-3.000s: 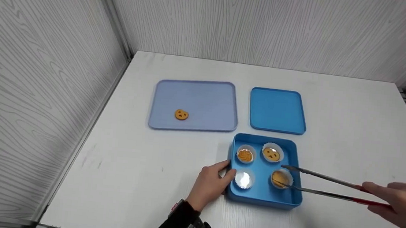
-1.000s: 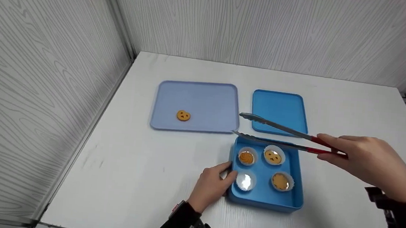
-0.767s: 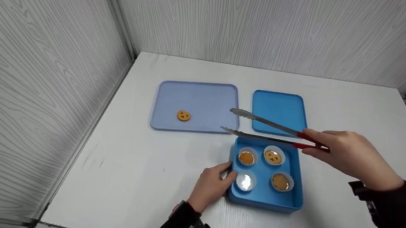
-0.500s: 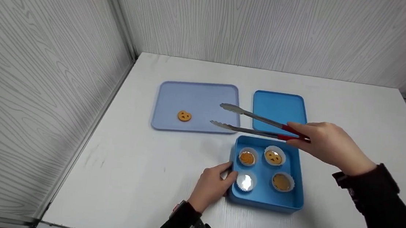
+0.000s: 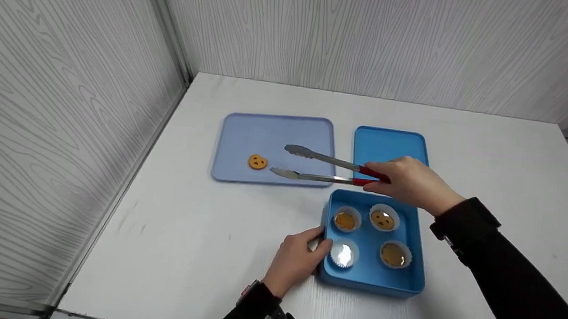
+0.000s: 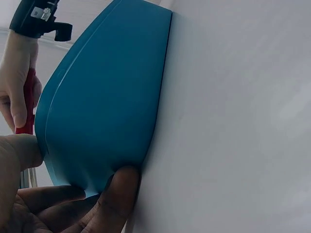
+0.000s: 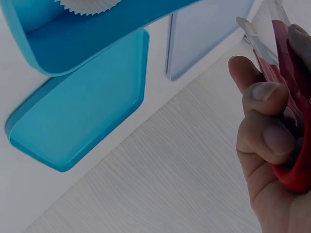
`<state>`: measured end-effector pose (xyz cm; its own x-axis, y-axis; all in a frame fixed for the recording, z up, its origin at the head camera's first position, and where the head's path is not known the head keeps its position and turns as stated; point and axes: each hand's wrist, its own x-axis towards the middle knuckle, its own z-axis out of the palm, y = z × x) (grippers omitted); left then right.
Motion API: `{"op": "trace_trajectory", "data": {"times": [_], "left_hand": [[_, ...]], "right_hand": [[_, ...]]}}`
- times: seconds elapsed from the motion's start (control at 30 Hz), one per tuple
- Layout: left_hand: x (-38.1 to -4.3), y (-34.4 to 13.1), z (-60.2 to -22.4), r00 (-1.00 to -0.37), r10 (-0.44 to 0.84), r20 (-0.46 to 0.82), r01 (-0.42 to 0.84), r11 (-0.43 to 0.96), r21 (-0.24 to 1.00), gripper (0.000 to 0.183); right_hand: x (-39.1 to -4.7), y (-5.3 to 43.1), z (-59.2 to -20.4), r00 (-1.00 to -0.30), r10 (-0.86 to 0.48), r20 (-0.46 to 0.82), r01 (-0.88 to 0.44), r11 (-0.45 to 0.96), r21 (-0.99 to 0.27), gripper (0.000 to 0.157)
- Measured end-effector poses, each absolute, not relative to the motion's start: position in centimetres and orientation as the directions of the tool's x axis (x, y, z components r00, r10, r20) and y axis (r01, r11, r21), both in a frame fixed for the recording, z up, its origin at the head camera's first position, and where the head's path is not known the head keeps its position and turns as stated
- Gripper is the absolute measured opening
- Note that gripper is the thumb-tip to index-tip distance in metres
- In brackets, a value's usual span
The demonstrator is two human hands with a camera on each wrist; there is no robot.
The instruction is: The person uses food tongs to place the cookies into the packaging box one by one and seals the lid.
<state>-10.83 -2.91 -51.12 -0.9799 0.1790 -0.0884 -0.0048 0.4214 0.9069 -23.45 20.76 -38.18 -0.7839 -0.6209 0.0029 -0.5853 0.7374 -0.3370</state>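
Observation:
My right hand grips the red handles of metal tongs. The tongs' arms are spread with nothing between them, tips over the lavender tray, just right of a round cookie with three holes. At the left wall of a blue box, my left hand holds the side, thumb at the rim and fingers against the outer wall. Inside sit white paper cups: a swirl cookie back left, a holed cookie back right, a plain-looking cookie front right. The front-left paper cup is empty.
A flat blue lid lies behind the box, right of the lavender tray, partly covered by my right hand in the head view. Grey wood-grain panels stand at the back and left of the white table.
My right hand has carried the tongs from the box's front-right cup, up and leftward, to over the lavender tray. The left hand stays at the box.

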Motion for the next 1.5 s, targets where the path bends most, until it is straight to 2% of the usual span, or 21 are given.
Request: {"op": "trace_trajectory", "data": {"times": [0.33, 0.63, 0.93, 1.17, 1.5], "left_hand": [[-10.9, -2.9, -50.8, -0.975, 0.186, -0.120, -0.032, 0.417, 0.908, 0.053], [-11.0, -2.8, -50.7, -0.974, 0.181, -0.137, -0.049, 0.425, 0.904, 0.052], [-11.1, -2.7, -50.9, -0.977, 0.183, -0.106, -0.017, 0.431, 0.902, 0.051], [-11.1, -2.7, -50.9, -0.979, 0.181, -0.092, -0.006, 0.425, 0.905, 0.051], [-11.1, -2.8, -50.8, -0.976, 0.181, -0.120, -0.032, 0.424, 0.905, 0.051]], "right_hand": [[-24.9, 17.2, -40.1, -0.745, -0.666, -0.040, -0.608, 0.702, -0.370, 0.033], [-25.4, 15.2, -40.5, -0.749, -0.659, -0.066, -0.603, 0.719, -0.346, 0.029], [-25.5, 14.4, -41.3, -0.715, -0.698, 0.037, -0.669, 0.667, -0.328, 0.025], [-25.6, 14.6, -41.5, -0.717, -0.695, 0.054, -0.668, 0.663, -0.338, 0.020], [-25.4, 15.0, -40.9, -0.736, -0.672, 0.079, -0.669, 0.705, -0.237, 0.022]]}}
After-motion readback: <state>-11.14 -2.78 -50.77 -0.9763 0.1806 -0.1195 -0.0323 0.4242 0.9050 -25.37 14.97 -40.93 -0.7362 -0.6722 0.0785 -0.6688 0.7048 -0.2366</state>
